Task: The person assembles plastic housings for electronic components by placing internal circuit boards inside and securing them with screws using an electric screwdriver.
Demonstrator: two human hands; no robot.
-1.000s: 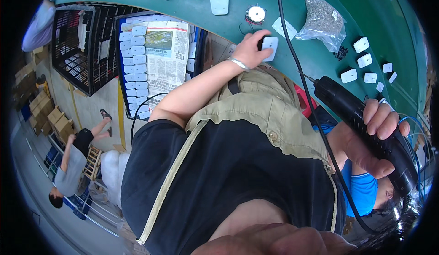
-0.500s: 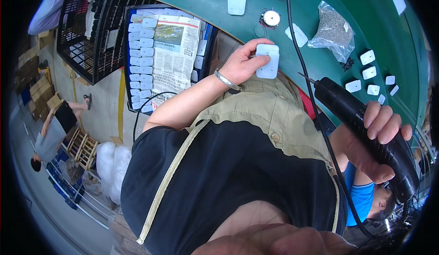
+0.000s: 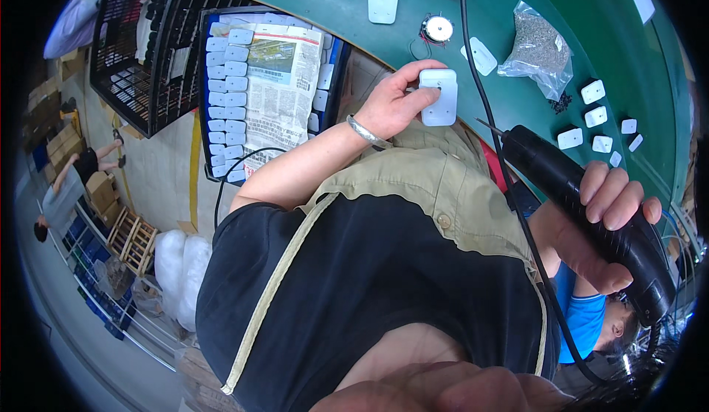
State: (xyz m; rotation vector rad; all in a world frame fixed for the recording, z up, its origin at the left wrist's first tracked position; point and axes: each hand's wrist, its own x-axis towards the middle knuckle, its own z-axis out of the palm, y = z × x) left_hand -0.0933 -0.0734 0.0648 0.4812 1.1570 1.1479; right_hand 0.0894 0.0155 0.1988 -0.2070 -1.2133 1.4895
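My left hand (image 3: 395, 107) pinches a white rounded rectangular plastic cover (image 3: 443, 108) by its left side, the thumb on its face. It is held above the front edge of the green workbench (image 3: 340, 9). My right hand (image 3: 609, 216) is wrapped round a black electric screwdriver (image 3: 561, 179). The screwdriver's thin bit points up and left toward the cover, a short gap apart from it. Beyond the cover, a round white part with thin wires (image 3: 437, 29) lies on the bench, beside another white cover (image 3: 480, 56).
A clear bag of small screws (image 3: 538, 43) lies on the bench, loose dark screws beside it. Several small white pieces (image 3: 594, 117) are at the right. A black cable (image 3: 491, 102) crosses the view. At left stand a crate (image 3: 129, 65) and a newspaper-lined bin of covers (image 3: 284, 94). Other people are nearby.
My left hand and the cover have shifted slightly right. The screwdriver has moved a little left, narrowing the gap. A person in the left background has walked onward.
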